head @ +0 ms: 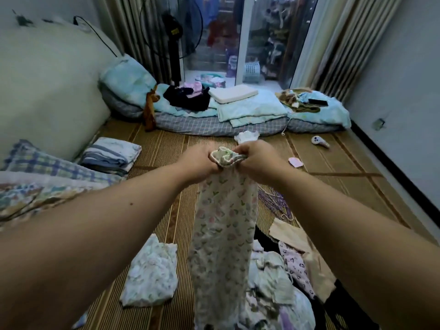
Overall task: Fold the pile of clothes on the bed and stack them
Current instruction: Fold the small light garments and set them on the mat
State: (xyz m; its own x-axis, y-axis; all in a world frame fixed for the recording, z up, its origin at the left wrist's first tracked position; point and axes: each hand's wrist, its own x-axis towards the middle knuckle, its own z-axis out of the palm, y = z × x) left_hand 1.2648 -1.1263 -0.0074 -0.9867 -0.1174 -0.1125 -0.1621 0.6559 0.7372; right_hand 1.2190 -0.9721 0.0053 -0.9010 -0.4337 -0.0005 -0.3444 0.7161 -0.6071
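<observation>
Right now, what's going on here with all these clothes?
A person is holding up a floral garment, gripping its bunched top with the left hand and right hand so it hangs down. An unfolded pile of clothes lies below on the bamboo mat; a folded stack sits at the left.

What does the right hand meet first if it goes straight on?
Probably the left hand: the right hand points inward at it, only the bunched top of the floral garment both grip between them. Depth unclear.
</observation>
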